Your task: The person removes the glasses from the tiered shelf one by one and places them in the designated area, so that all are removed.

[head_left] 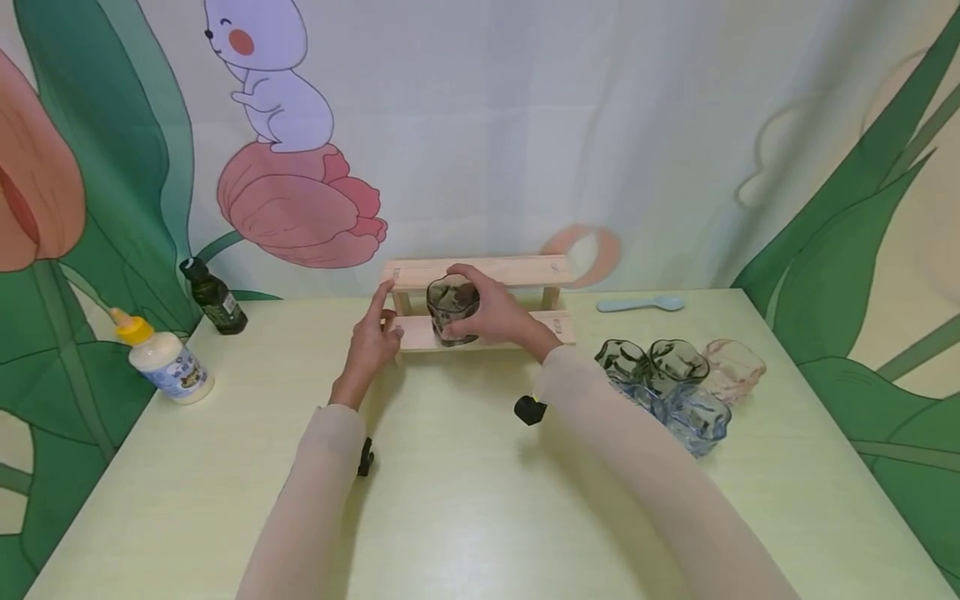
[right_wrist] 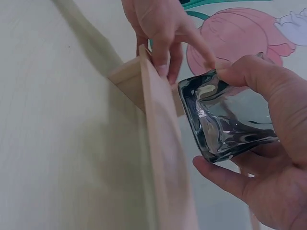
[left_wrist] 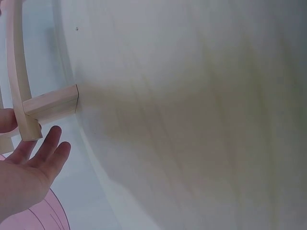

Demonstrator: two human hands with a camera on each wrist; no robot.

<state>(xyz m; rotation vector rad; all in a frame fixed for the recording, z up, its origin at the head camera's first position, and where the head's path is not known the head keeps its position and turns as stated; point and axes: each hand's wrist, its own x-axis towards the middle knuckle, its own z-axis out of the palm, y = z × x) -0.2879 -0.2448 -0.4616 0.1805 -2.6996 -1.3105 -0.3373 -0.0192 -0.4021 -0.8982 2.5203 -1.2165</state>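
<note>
A small two-tier wooden shelf point(head_left: 510, 268) stands at the back of the table in the head view. My right hand point(head_left: 501, 315) grips a dark grey-green glass cup point(head_left: 447, 304) with a wavy rim, thumb and fingers around its sides. In the right wrist view the cup point(right_wrist: 240, 115) is just off the lower board point(right_wrist: 163, 139), its thick base facing the board. My left hand point(head_left: 370, 340) holds the shelf's left end, thumb on the lower board. The left wrist view shows its curled fingers point(left_wrist: 50, 151) by the board's end and a short leg.
Right of the shelf stand several wavy glass cups: dark green point(head_left: 677, 362), blue point(head_left: 699, 417) and pink point(head_left: 733, 367). A pale blue spoon point(head_left: 640, 304) lies behind them. At the left are a white bottle with a yellow cap point(head_left: 171, 367) and a dark bottle point(head_left: 215, 298).
</note>
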